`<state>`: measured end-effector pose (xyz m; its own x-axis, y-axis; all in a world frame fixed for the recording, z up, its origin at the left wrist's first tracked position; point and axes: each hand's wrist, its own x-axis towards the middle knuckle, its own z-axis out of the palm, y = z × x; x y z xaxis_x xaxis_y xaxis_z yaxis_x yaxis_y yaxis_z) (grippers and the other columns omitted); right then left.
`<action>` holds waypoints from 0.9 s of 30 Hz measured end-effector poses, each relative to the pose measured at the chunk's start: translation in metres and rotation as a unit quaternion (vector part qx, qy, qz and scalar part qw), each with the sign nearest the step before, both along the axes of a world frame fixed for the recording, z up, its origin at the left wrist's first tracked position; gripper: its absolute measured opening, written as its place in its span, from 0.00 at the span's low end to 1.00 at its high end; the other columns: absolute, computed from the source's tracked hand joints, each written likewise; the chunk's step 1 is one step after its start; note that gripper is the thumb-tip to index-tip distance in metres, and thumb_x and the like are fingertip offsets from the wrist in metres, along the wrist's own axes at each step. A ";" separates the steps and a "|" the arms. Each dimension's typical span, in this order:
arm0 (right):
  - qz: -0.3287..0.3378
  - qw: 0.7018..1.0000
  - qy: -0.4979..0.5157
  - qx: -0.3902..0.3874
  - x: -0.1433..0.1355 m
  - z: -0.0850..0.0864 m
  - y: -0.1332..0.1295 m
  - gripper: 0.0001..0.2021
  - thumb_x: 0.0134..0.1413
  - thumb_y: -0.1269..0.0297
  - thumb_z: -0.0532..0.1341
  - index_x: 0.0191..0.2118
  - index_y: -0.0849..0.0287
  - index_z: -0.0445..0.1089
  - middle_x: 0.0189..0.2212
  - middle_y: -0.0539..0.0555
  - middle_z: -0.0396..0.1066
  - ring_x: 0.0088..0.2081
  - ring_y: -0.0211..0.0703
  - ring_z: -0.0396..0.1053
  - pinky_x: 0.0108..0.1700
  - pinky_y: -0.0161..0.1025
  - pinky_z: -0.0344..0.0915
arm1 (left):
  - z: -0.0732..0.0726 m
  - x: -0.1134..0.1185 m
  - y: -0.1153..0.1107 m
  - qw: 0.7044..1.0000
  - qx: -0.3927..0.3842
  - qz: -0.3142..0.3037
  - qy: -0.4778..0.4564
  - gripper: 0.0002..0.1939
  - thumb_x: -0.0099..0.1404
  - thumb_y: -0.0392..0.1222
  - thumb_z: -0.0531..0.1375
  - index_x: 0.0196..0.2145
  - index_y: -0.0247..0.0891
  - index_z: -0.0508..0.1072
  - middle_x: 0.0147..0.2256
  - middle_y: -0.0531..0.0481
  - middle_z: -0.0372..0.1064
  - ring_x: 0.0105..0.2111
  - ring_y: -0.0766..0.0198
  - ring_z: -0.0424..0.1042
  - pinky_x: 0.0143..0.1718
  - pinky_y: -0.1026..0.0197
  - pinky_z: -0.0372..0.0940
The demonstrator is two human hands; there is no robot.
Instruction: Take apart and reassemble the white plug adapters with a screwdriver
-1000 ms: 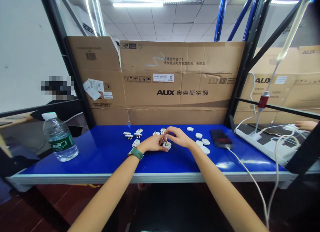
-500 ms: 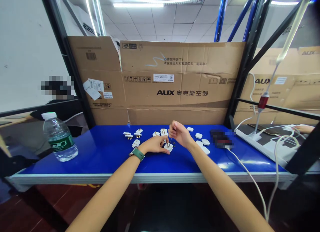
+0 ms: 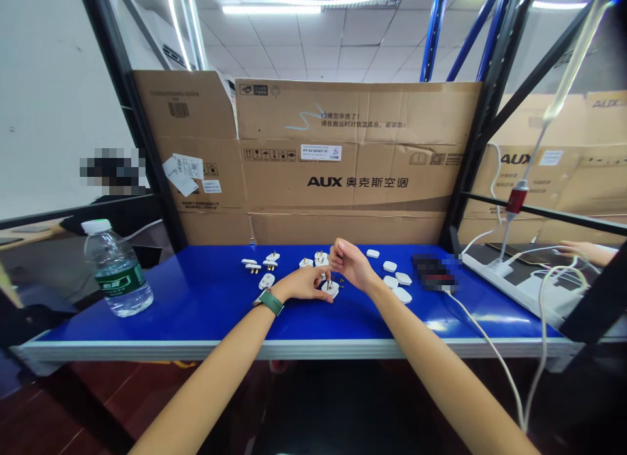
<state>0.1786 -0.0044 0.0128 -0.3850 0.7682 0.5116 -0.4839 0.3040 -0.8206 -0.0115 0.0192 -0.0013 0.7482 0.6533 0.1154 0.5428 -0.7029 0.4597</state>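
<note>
My left hand [image 3: 309, 282], with a green-strapped watch on its wrist, pinches a white plug [image 3: 332, 290] against the table. My right hand [image 3: 349, 262] is curled closed just above and to the right of that plug. From its fingers a thin shaft, seemingly a screwdriver [image 3: 330, 282], points down to the plug; its handle is hidden in the fist. Right behind my left hand stand several white plugs [image 3: 321, 257] with brass pins up. Small brass-coloured pieces [image 3: 341, 283] lie beside the held plug.
Other plugs [image 3: 266, 281] lie to the left and white covers [image 3: 402, 294] to the right. A dark blurred device [image 3: 434, 272] has a cable. A water bottle [image 3: 119, 272] stands left; a power strip [image 3: 514, 288] and another person's hand [image 3: 580, 251] are at right. Cardboard [image 3: 353, 141] closes the back.
My right hand has turned slightly at the wrist, and the thin shaft shows less than before. My left hand stays on the plug. The other person's hand at right has moved left.
</note>
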 end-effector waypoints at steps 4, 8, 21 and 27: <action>0.007 1.000 0.004 -0.001 -0.001 0.000 0.000 0.19 0.60 0.49 0.60 0.28 0.56 0.55 0.23 0.47 0.51 0.25 0.38 0.48 0.28 0.35 0.49 | 0.000 0.000 0.001 1.000 0.004 0.000 0.000 0.30 0.52 0.63 0.69 0.44 0.41 0.70 0.23 0.59 0.60 0.23 0.66 0.60 0.27 0.63 0.50; -0.001 1.000 0.004 -0.002 -0.001 0.000 0.000 0.19 0.61 0.50 0.60 0.28 0.56 0.55 0.23 0.47 0.51 0.25 0.38 0.48 0.28 0.35 0.49 | 0.000 0.000 0.000 1.000 0.005 0.002 0.001 0.30 0.52 0.63 0.69 0.44 0.40 0.70 0.23 0.59 0.60 0.23 0.66 0.60 0.27 0.64 0.51; 0.002 1.000 -0.008 0.000 0.001 -0.001 0.002 0.17 0.59 0.48 0.59 0.30 0.56 0.60 0.26 0.49 0.56 0.26 0.39 0.54 0.31 0.38 0.59 | -0.004 -0.002 0.003 1.000 0.008 0.005 -0.001 0.30 0.52 0.63 0.69 0.43 0.41 0.70 0.23 0.59 0.60 0.24 0.66 0.61 0.27 0.64 0.51; -0.003 1.000 -0.014 0.026 0.002 -0.003 0.005 0.16 0.59 0.49 0.59 0.32 0.58 0.67 0.25 0.50 0.59 0.27 0.40 0.59 0.31 0.37 0.60 | -0.006 -0.003 0.005 1.000 0.020 0.007 0.000 0.30 0.51 0.64 0.69 0.43 0.41 0.70 0.24 0.59 0.61 0.24 0.66 0.61 0.27 0.64 0.51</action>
